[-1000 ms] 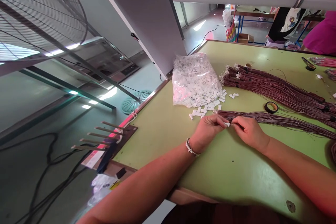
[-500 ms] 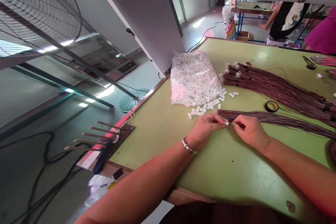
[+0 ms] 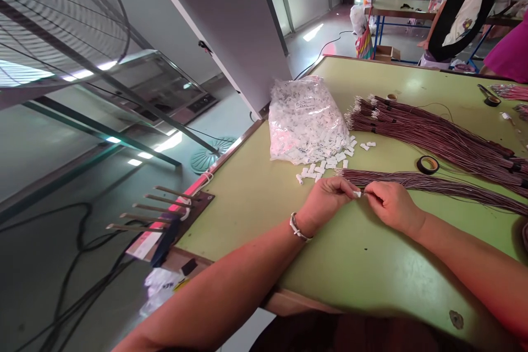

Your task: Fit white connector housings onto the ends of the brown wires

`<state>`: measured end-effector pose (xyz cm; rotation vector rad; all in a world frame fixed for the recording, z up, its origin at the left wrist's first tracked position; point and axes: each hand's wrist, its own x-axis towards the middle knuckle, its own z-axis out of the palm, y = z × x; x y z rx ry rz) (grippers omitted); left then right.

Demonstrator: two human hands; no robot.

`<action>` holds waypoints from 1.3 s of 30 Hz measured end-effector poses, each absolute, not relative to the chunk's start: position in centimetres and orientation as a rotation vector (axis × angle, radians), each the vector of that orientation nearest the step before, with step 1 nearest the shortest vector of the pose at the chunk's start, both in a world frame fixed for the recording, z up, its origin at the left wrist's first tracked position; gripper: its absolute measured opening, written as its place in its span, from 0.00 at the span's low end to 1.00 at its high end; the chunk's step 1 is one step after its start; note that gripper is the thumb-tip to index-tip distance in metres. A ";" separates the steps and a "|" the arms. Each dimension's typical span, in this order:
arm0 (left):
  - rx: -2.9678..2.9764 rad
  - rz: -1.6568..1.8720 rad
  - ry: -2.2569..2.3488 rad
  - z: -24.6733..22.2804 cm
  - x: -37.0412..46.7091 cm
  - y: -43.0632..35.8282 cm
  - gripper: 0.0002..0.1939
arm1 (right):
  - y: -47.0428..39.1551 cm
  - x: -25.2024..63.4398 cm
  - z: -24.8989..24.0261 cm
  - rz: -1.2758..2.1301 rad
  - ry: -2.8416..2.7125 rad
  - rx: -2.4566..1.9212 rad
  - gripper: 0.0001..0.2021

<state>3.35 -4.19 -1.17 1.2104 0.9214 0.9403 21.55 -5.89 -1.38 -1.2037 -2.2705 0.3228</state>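
Between the thumb and fingers of my left hand (image 3: 328, 201) is a small white plastic connector housing (image 3: 357, 194). My right hand (image 3: 391, 206) pinches a thin dark wire (image 3: 363, 193) close to the housing's right side; whether its tip is inside the housing is too small to tell. Just behind both hands lies a bundle of brown wires (image 3: 437, 187) with pale tips at its left end. Loose white housings (image 3: 319, 169) are scattered beyond my left hand, in front of a clear plastic bag (image 3: 305, 118) full of them.
A thicker wire bundle (image 3: 429, 135) and a roll of black tape (image 3: 428, 165) lie farther back on the green table (image 3: 247, 214). A pegged board (image 3: 193, 214) sits at the left edge. A fan (image 3: 61, 16) stands at left; a person in purple (image 3: 509, 55) is at far right.
The view has shifted slightly. My hands stay close together in nearly the same pose, with the white housing tilted a little differently in my left fingers.
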 end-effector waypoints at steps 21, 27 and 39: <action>1.126 0.949 0.877 -0.9 3.5 -4.2 0.22 | -6.0 21.6 -1.5 0.089 -2.216 -1.179 0.07; 1.169 0.748 0.935 -0.7 3.4 -4.1 0.15 | -6.1 21.6 -1.3 0.007 -2.282 -1.136 0.09; 1.127 0.724 0.946 -0.7 3.1 -3.8 0.14 | -6.1 21.4 -1.0 0.434 -2.112 -1.267 0.06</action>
